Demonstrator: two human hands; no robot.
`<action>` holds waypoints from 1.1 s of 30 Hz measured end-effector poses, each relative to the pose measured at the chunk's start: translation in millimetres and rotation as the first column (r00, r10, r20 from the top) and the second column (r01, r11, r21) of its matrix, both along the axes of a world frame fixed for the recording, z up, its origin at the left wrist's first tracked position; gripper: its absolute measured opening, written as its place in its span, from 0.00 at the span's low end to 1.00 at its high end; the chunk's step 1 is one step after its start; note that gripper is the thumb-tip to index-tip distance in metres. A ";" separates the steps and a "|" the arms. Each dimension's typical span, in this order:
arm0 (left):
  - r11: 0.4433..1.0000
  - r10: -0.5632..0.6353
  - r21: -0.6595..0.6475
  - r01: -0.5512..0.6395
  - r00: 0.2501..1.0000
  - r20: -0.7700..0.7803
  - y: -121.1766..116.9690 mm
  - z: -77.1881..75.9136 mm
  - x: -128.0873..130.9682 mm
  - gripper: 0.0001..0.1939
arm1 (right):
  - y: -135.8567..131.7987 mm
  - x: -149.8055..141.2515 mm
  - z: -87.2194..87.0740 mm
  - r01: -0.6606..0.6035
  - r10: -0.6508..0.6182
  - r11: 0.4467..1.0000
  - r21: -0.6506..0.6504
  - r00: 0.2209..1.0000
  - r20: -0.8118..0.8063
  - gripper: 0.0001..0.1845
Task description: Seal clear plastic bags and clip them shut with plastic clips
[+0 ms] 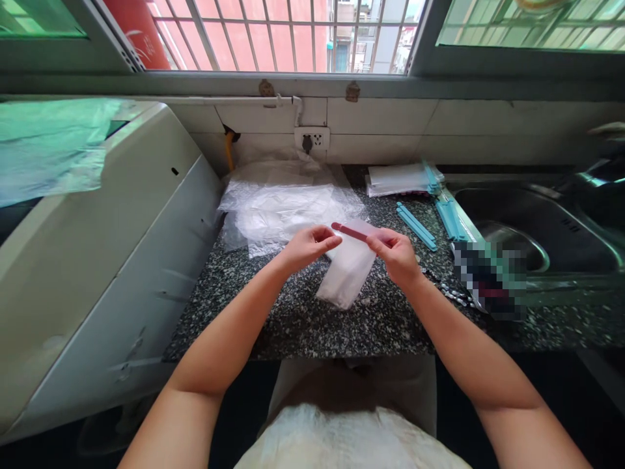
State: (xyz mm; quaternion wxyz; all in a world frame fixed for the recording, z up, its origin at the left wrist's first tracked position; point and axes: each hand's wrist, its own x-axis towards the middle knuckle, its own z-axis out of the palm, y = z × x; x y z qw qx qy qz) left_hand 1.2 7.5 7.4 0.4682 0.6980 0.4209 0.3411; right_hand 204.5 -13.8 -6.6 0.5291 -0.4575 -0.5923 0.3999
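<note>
Near the middle of the counter, my right hand pinches one end of a dark red flat strip with a rounded tip. A clear plastic bag hangs down from the same grip, its lower end close to the countertop. My left hand is closed, thumb against curled fingers, right beside the strip's free tip and the bag's edge. Whether those fingertips hold the bag's edge is hidden. Behind my left hand lies a loose heap of clear plastic bags. Light blue flat strips rest right of my right hand.
More blue strips lie by the steel sink at right. A stack of clear bags sits against the wall, near a power socket. A blurred-out package lies at the sink's edge. A large pale appliance borders the speckled counter on the left.
</note>
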 end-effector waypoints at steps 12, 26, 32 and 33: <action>1.000 -0.005 -0.025 0.011 0.974 0.226 -7.5 3.3 6.5 0.20 | -3.6 -7.3 -4.9 -0.101 0.099 0.992 -0.077 0.995 -0.032 0.22; 0.973 0.202 0.034 -0.227 0.916 0.347 -9.8 7.4 9.1 0.22 | -0.2 -11.0 -11.3 -0.020 0.013 0.996 -0.084 0.996 -0.093 0.20; 0.972 0.210 0.021 -0.234 0.905 0.371 -8.8 5.7 9.3 0.21 | 0.7 -10.3 -12.1 -0.031 0.023 0.996 -0.084 0.995 -0.092 0.21; 0.970 0.216 0.020 -0.240 0.902 0.373 -8.3 5.1 9.1 0.21 | 0.5 -10.3 -11.8 -0.039 0.031 0.996 -0.083 0.995 -0.094 0.21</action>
